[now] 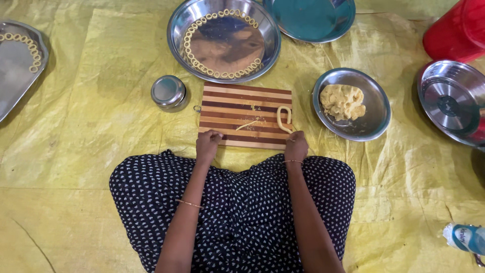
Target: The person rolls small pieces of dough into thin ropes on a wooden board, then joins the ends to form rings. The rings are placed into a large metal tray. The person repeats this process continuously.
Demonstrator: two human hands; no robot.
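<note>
Left hand [207,141] curled loosely, gripping nothing, on striped cutting board's [242,101] near edge; right hand [296,146] pinching dough loop [283,119] at near right corner.

Soft even daylight, faint shadows, glare on the steel bowl [224,39], sharp focus, slight edge distortion
</note>
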